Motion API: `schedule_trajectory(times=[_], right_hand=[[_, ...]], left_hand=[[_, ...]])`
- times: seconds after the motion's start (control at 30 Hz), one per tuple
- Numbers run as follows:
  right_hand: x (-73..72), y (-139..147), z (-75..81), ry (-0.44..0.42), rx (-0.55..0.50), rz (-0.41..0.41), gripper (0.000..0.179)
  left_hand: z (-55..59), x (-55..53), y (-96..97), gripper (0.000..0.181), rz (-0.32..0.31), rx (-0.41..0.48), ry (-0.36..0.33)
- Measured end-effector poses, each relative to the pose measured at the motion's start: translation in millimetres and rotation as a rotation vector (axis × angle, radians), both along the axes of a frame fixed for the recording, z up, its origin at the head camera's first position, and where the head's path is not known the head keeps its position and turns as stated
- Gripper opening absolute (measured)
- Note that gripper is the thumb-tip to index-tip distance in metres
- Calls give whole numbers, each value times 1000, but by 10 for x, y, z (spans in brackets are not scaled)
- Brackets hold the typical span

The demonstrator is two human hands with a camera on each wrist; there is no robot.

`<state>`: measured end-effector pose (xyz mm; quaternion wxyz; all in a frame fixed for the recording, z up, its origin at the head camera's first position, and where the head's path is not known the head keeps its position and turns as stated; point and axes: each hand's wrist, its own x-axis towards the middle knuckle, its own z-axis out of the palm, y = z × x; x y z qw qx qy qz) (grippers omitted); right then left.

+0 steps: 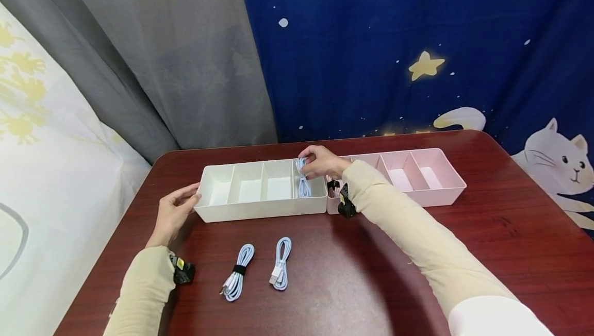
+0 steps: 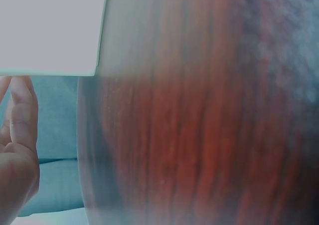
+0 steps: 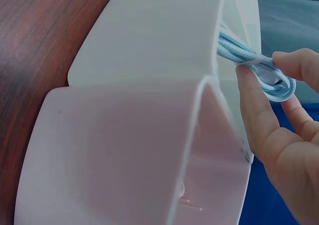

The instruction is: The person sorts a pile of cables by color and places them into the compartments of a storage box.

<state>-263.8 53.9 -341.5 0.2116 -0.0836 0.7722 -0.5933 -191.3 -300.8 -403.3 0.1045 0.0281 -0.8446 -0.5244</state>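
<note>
Two hands (image 1: 172,213) (image 1: 325,163), pinched braided cable coil (image 1: 303,187), rectangular white tray (image 1: 264,210)

There are three light-blue cables (image 1: 303,186) (image 1: 245,256) (image 1: 281,259), one white tray (image 1: 260,211), one pink tray (image 1: 438,198) and two hands (image 1: 174,215) (image 1: 321,162).

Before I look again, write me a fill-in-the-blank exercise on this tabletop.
The right hand holds a coiled cable at the white tray's ____ compartment.
The left hand is at that tray's ____ end.
The adjoining tray is ____ in colour.
Directly on the table lie ____ other coiled cables.
Missing words: rightmost; left; pink; two.
</note>
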Motion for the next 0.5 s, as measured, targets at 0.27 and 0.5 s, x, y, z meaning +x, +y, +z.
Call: schedule_trajectory(times=[0.27, 0.5], right_hand=[[15, -57, -34, 6, 35, -11, 39], [16, -83, -54, -18, 53, 1, 41]], left_hand=[[-7, -2, -2, 42, 4, -6, -8], [-6, -11, -1, 42, 6, -5, -20]])
